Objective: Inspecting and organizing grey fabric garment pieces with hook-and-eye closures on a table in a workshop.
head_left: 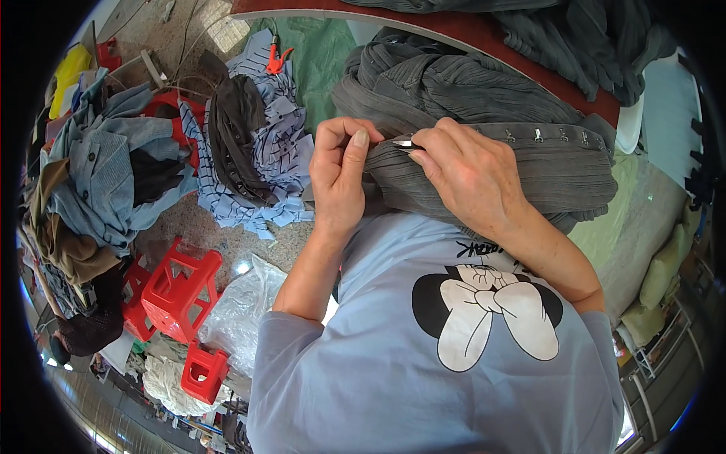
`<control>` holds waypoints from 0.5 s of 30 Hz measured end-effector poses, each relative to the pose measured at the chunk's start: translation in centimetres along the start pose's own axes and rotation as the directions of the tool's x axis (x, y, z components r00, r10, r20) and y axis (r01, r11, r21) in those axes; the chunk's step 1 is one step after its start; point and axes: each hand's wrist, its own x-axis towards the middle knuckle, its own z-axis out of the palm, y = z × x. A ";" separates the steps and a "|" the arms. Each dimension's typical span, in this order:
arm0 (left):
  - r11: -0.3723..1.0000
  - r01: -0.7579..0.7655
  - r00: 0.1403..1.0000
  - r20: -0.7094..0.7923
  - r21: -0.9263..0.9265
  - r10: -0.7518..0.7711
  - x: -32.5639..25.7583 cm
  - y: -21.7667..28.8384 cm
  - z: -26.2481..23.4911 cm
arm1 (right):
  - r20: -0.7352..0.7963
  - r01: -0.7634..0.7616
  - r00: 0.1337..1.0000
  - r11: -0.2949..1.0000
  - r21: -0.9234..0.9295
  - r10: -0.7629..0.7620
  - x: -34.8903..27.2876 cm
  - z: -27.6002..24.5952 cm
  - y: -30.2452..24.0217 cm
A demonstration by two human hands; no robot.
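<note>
A grey pleated garment (484,106) with a row of small metal hooks along one band lies over my lap and the table edge. My left hand (339,172) pinches the garment's edge between thumb and fingers. My right hand (465,170) holds a small metal thread snipper (403,142), its tip pointing at the spot my left hand grips. The two hands are almost touching.
A red-brown table edge (484,34) with more grey garments runs along the top. On the floor to the left lie a pile of blue striped and dark fabric pieces (257,151), blue denim clothes (106,174), red plastic stools (178,291), a clear plastic bag (242,310) and an orange snipper (276,57).
</note>
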 end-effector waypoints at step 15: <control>0.972 -0.153 0.988 -0.002 0.179 0.156 0.5 0.9 -0.3 | -0.068 0.149 0.985 0.977 -0.150 -0.161 1.9 0.8 -0.5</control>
